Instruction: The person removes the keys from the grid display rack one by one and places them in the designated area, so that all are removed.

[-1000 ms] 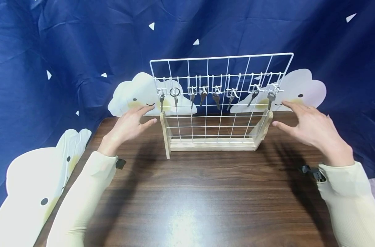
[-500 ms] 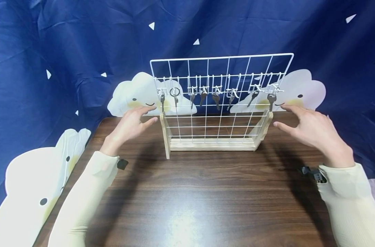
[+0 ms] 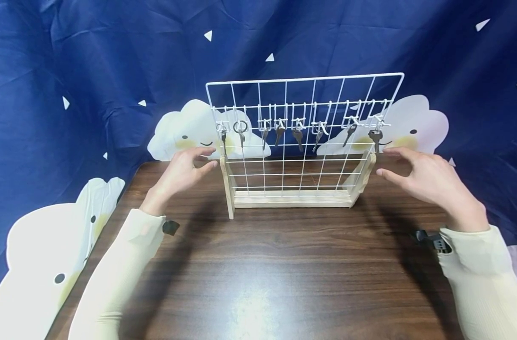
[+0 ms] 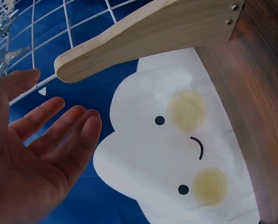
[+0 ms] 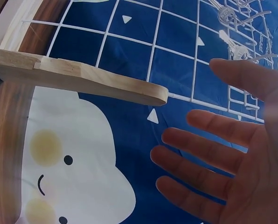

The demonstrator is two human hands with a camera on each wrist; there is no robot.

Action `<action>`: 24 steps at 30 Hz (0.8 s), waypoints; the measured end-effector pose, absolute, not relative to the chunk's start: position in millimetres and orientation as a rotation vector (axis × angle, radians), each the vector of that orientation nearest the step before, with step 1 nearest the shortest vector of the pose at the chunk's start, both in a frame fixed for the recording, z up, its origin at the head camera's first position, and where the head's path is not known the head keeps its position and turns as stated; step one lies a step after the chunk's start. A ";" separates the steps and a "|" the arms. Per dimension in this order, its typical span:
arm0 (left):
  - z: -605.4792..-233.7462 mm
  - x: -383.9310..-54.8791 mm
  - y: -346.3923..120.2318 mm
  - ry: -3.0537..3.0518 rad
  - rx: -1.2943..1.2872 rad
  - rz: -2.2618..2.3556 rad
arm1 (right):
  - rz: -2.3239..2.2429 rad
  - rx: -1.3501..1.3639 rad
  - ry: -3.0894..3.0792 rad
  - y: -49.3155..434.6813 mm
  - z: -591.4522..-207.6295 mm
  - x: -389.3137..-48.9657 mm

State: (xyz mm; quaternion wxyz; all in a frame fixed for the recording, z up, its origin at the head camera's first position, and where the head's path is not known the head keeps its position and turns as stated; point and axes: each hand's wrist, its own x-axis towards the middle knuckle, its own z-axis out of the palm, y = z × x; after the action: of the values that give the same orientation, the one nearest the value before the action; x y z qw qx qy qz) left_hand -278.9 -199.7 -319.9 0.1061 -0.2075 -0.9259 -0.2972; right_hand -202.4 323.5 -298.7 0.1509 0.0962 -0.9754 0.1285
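A white wire grid rack (image 3: 286, 80) stands upright in a wooden base (image 3: 292, 204). Several keys hang in a row from its white hooks, one of them a middle key (image 3: 298, 137). My left hand (image 3: 178, 174) hovers beside the left wooden post (image 3: 227, 189), thumb and fingers spread, holding nothing. On the other side, my right hand (image 3: 435, 180) is held in the air near the right post (image 3: 364, 182) and the rightmost key (image 3: 375, 136), also with nothing in it. The right wrist view shows its fingers straight, apart from the post.
The rack stands toward the back of a brown wood-grain table (image 3: 284, 264). Behind hangs a blue curtain (image 3: 156, 47) with white triangles. Printed clouds appear there, such as the left cloud (image 3: 177, 125). A black wrist device (image 3: 433, 242) is strapped at the right sleeve.
The right index finger has dropped slightly and moved left toward the rack. The rightmost key has shifted a little to the right. My left hand is nearly still.
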 end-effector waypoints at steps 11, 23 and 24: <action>-321.9 -280.1 -197.6 -2.685 -0.582 -1.027 | 0.470 0.298 -2.798 321.3 -299.2 -200.6; -325.3 -280.1 -188.9 -2.657 -0.549 -1.155 | 0.534 0.345 -2.787 316.1 -301.2 -196.5; -325.7 -280.1 -188.4 -2.659 -0.541 -1.162 | 0.535 0.347 -2.786 315.6 -301.1 -196.1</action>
State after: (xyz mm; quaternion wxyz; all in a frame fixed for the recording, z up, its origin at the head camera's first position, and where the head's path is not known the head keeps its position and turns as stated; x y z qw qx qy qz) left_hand -280.1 -188.4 -325.7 0.0948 -0.1823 -0.8967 -0.3921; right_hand -196.1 315.6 -301.1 0.1414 0.1204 -0.9650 0.1854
